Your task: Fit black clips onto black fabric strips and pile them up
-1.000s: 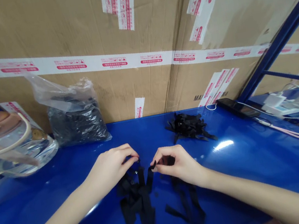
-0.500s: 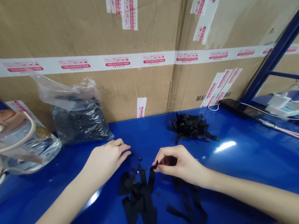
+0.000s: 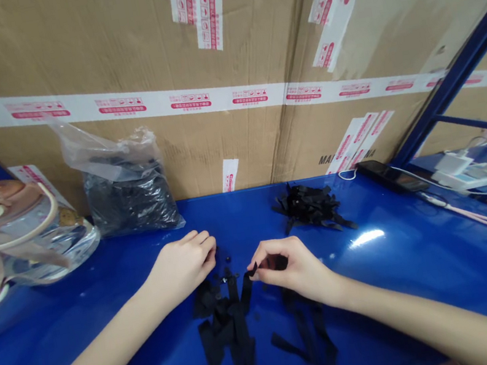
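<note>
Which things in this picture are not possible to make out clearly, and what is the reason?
All in the head view:
Black strap: the right hand hides the end it pinches.
Small dark pieces by the left hand: too small to identify.
Plastic bag contents: blurred by the glossy film.
Wrapped object: cut off by the left edge.
Tape print: too small to read.

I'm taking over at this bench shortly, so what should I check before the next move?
Right hand gripping the black strap: ok, pinched at its tip.
Left hand empty: cannot tell, its curled fingers hide the palm.
Small black pieces near the left hand: ok, on the table.
Front straps lying separately: not ok, they overlap in a heap.
Back pile clear of both hands: ok.
</note>
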A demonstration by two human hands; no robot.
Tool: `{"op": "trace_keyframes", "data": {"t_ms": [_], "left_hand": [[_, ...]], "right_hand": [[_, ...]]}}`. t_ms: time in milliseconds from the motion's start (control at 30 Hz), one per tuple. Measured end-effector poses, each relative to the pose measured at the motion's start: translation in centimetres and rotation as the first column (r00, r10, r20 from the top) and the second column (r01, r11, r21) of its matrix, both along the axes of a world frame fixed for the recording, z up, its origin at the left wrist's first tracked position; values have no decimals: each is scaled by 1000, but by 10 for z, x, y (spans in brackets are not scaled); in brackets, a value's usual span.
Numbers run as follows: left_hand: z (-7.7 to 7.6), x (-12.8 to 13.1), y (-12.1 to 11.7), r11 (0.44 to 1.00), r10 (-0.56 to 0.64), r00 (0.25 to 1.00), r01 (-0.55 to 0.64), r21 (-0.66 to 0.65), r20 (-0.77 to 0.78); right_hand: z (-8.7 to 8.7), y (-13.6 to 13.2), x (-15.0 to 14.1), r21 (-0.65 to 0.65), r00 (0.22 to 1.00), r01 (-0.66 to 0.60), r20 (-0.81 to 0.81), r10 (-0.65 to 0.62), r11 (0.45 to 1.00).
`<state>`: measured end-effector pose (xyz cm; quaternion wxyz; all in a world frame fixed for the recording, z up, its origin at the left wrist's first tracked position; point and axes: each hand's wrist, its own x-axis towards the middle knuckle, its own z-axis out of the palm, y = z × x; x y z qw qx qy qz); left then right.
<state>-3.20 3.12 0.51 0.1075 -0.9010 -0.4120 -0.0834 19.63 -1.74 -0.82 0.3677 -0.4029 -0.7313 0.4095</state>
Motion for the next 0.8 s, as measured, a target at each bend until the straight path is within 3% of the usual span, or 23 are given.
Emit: {"op": "trace_keyframes", "data": {"t_ms": [133, 267, 400, 567, 800], "left_hand": [[2, 4, -2, 952, 145, 944, -51, -302, 297], [3, 16, -10, 778, 311, 733, 170, -605, 606], [2, 29, -26, 638, 467, 602, 279, -718, 648], [1, 33, -34, 661, 471, 530, 318, -680, 706], [-1, 31, -34, 707, 440, 560, 267, -655, 702]], "right_hand": [[-1, 0, 1, 2, 1000, 13, 3, -13, 1000], [-2, 1, 0, 1, 998, 44, -36, -44, 999], [-2, 0, -3, -19, 996, 70, -60, -71, 997], [-1, 0, -5, -20, 986, 121, -110, -123, 992], [-3, 2, -6, -82, 975, 133, -169, -146, 988]]}}
